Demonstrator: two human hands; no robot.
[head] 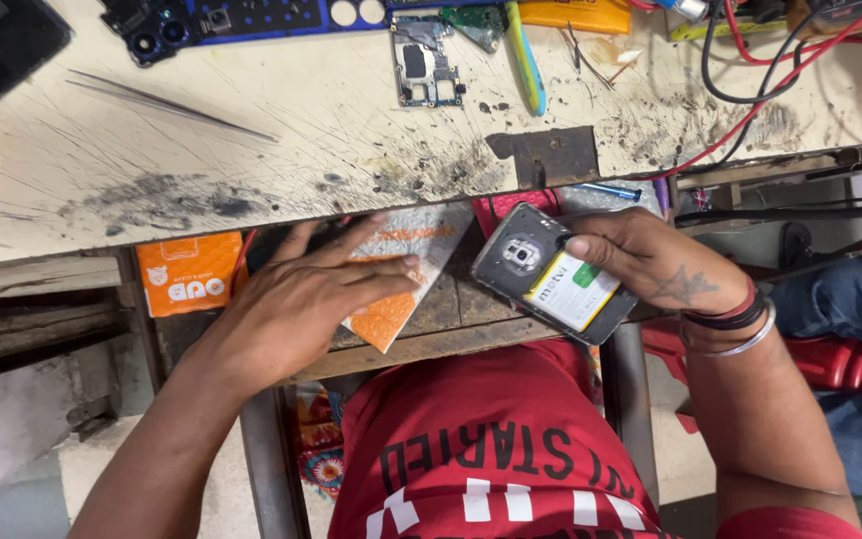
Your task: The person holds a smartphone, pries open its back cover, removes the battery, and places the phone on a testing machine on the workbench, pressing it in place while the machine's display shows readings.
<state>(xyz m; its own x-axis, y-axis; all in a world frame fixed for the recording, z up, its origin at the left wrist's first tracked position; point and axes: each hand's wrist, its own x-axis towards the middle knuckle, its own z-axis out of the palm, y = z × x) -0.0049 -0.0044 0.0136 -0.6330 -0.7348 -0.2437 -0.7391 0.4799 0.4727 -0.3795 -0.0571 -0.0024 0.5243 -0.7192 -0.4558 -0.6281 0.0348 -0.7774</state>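
Note:
My right hand point(650, 265) grips an opened phone point(551, 271) with its back cover off, showing a white and yellow battery and the round camera part. It is held just below the workbench edge, over my lap. My left hand point(306, 289) lies flat with fingers spread on an orange and white padded envelope point(406, 274) that rests on a wooden shelf under the bench.
On the scarred white workbench point(281, 150) lie metal tweezers point(167, 103), a bare circuit board point(426, 60), a blue phone frame point(241, 20), a dark phone point(2, 40), a blue-yellow pry tool point(528, 60) and red and black wires point(770, 70). An orange box point(190, 271) sits under the bench.

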